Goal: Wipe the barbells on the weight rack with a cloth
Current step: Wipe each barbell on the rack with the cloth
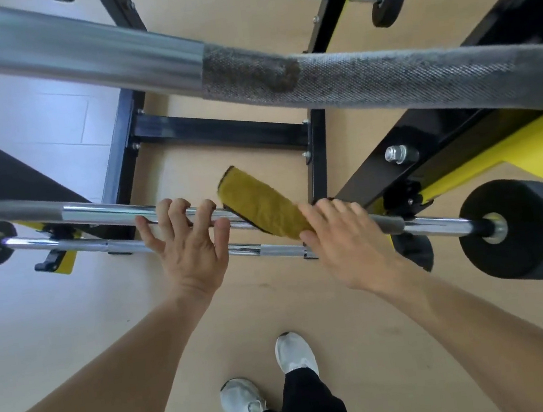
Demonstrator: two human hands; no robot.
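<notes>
Left hand (pixel 190 247) curled over chrome barbell (pixel 104 207) on the rack, right hand (pixel 347 240) gripping folded mustard cloth (pixel 263 203) draped across it.

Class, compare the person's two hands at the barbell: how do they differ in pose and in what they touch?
The left hand hooks its curled fingers over the bare chrome bar; the right hand lies flatter, fingers on the yellow cloth. The left hand touches no cloth; the right hand covers the cloth's near end. Both reach the same rack level, backs to the camera.

Bright, even light; glare streaks the chrome bar (pixel 108 208); wide-angle bending at edges, nearest bar (pixel 70 49) soft.
</notes>
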